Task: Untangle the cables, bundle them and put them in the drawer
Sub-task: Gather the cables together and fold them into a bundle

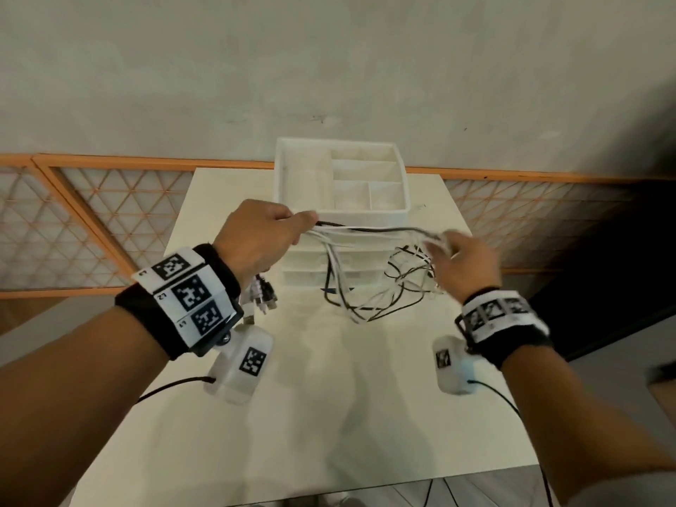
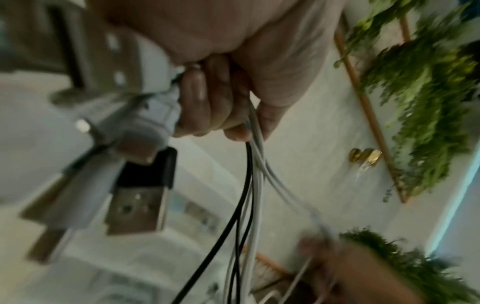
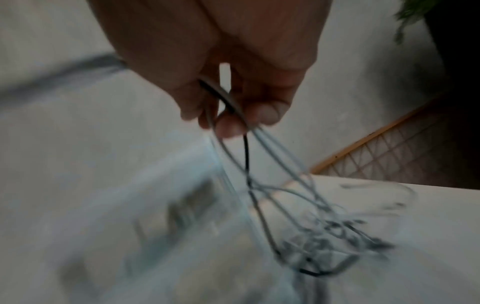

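Left hand (image 1: 263, 237) fisted round a bunch of black and white cables (image 1: 369, 283), USB plugs (image 1: 261, 298) dangling below the fist (metal shells plain in the left wrist view). Strands stretched rightward across the front of the white drawer organiser (image 1: 342, 177), the rest sagging in a loose tangle just above the pale table (image 1: 329, 397). Right hand (image 1: 466, 259) pinching several strands between thumb and fingertips, blurred.

Orange lattice panel (image 1: 109, 221), green foliage (image 2: 426, 98)
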